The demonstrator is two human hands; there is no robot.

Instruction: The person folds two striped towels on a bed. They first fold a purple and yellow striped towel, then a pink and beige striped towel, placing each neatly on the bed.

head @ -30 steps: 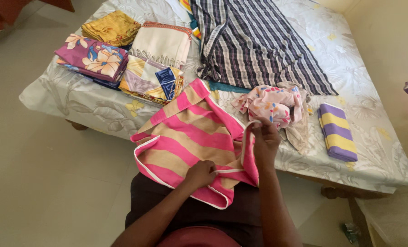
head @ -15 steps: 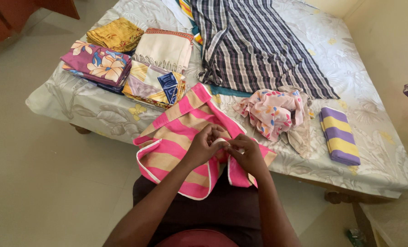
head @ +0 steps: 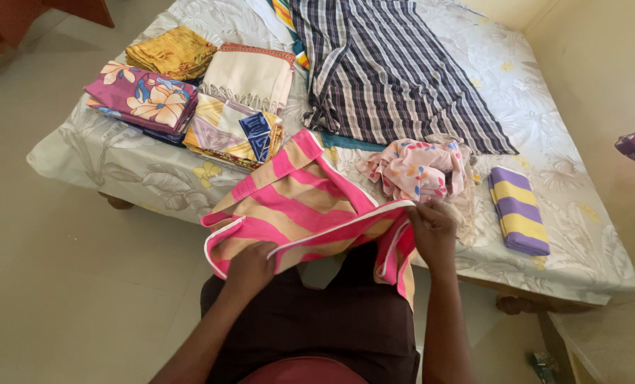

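Note:
A pink and beige striped cloth with white edging hangs from the bed's near edge over my lap. My left hand grips its lower left edge. My right hand pinches its white-trimmed edge at the right, stretching that edge between both hands. Just beyond my right hand lies a crumpled pink cloth with coloured spots.
The bed has a pale leaf-print sheet. On it lie a large dark checked cloth, a folded purple and yellow striped cloth, and folded stacks at left: purple floral, yellow, cream fringed, multicoloured. Tiled floor at left.
My hands, close together on the cloth half a second ago, have moved apart, the left going down-left and the right going right, stretching the white-trimmed edge between them.

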